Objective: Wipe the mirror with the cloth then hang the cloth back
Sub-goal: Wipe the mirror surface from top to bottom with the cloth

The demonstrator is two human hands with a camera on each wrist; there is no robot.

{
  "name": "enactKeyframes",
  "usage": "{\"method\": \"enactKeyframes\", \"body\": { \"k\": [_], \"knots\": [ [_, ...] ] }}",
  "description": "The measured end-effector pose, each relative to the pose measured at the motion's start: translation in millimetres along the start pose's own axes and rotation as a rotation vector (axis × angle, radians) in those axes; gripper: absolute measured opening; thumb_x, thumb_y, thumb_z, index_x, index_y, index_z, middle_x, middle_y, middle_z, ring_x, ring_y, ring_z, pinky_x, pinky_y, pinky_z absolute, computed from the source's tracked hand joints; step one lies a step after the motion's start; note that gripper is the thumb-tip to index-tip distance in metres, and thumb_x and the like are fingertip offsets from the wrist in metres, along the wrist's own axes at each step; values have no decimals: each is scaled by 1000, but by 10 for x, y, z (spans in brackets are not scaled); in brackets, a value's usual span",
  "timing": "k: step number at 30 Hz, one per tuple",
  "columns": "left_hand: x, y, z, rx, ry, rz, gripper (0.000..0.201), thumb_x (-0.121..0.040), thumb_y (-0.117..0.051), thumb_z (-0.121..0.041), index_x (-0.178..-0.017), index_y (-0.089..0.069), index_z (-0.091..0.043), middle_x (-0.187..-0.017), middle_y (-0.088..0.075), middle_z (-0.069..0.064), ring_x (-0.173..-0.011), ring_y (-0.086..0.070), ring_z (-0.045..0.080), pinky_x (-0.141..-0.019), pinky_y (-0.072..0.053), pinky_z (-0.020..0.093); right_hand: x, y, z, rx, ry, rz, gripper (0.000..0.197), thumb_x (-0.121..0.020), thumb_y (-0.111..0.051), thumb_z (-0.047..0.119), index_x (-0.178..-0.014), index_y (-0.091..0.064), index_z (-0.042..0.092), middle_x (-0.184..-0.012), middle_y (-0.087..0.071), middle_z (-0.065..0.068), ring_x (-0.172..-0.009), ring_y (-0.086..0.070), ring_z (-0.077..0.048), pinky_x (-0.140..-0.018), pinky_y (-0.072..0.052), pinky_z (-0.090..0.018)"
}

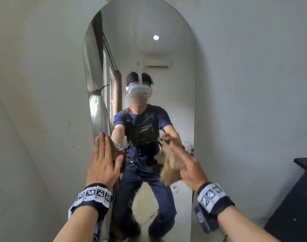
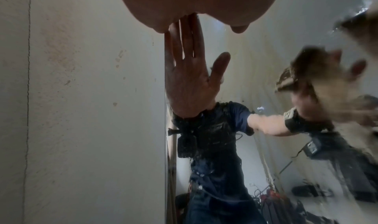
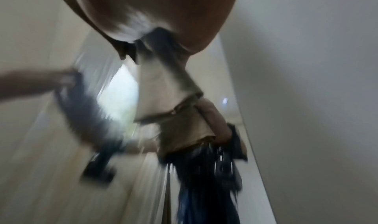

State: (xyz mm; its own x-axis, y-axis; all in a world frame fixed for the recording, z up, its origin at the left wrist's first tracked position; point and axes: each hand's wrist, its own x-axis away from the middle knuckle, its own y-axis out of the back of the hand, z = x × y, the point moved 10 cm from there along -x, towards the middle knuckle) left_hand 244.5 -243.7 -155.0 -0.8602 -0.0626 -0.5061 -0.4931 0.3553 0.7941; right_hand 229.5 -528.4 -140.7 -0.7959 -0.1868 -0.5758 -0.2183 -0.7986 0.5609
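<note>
A tall arched mirror [image 1: 149, 41] leans on the pale wall in front of me. My left hand [image 1: 103, 154] lies flat with straight fingers on the mirror's left edge at about waist height. In the left wrist view the palm [image 2: 184, 4] meets its own reflection on the glass [image 2: 255, 57]. To the right, my right hand [image 1: 189, 165] grips a bunched tan cloth [image 1: 170, 168] and holds it against the glass. The right wrist view is blurred by motion; there the cloth [image 3: 167, 90] hangs from the hand [image 3: 163, 9].
A dark cabinet [image 1: 297, 198] stands against the wall at the lower right, close to my right forearm. A wall corner runs down the far left. The mirror reflects me, a curtained window and a white fluffy rug.
</note>
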Motion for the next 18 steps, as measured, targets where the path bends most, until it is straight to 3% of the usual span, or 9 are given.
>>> {"method": "enactKeyframes", "body": {
  "k": [3, 4, 6, 7, 9, 12, 16, 18],
  "knots": [
    [44, -42, 8, -21, -4, -21, 79, -92, -17, -58, -150, 18, -17, -158, 28, -4, -145, 25, 11, -121, 3, 35, -273, 708, 242, -35, 142, -396, 72, -81, -47, -22, -138, -45, 23, -132, -54, -4, -111, -55, -4, -89, -49, -11],
    [77, -58, 14, -31, -7, -35, 80, -91, -16, -58, -150, 17, -16, -158, 27, -4, -145, 24, 11, -121, 4, 35, -354, 919, 348, -7, 182, -492, 67, -82, -47, -21, -137, -47, 18, -132, -55, -3, -113, -54, -4, -93, -48, -13],
    [144, -86, 40, -44, -17, -66, 80, -92, -17, -58, -152, 12, -13, -159, 25, -2, -146, 22, 12, -121, 4, 35, -531, 1195, 460, 122, 230, -612, 65, -80, -44, -19, -136, -50, 14, -133, -57, -6, -118, -57, -16, -100, -47, -27],
    [178, -112, 65, -45, -23, -76, 80, -92, -17, -58, -152, 10, -12, -159, 24, -2, -146, 22, 12, -121, 4, 35, -631, 1250, 470, 184, 243, -615, 67, -77, -43, -19, -136, -50, 13, -135, -56, -8, -122, -55, -21, -104, -44, -29],
    [272, -218, 121, -40, -37, -79, 80, -93, -17, -58, -152, 10, -13, -158, 25, -3, -146, 23, 11, -121, 5, 35, -810, 1118, 378, 277, 249, -475, 75, -72, -44, -18, -139, -47, 14, -144, -48, -8, -133, -45, -23, -112, -33, -28],
    [481, -452, 218, -20, -51, -86, 79, -93, -16, -60, -152, 12, -16, -159, 23, -2, -145, 24, 10, -122, 4, 36, -790, 549, 79, 348, 230, -173, 82, -72, -48, -16, -145, -38, 21, -155, -30, -3, -146, -18, -21, -119, -21, -45],
    [765, -749, 327, -41, -90, -121, 77, -93, -16, -58, -152, 11, -16, -159, 24, -2, -145, 24, 10, -121, 6, 35, -271, 56, -247, 426, 281, -101, 78, -71, -43, 5, -147, -33, 19, -158, -20, 0, -148, -5, -19, -120, -6, -47],
    [815, -852, 377, -44, -105, -128, 77, -94, -15, -58, -152, 11, -17, -158, 26, -2, -145, 25, 10, -120, 8, 34, -53, -76, -416, 467, 313, -68, 80, -73, -49, -3, -147, -31, 21, -158, -18, 2, -148, -4, -17, -121, -2, -45]
  ]
}}
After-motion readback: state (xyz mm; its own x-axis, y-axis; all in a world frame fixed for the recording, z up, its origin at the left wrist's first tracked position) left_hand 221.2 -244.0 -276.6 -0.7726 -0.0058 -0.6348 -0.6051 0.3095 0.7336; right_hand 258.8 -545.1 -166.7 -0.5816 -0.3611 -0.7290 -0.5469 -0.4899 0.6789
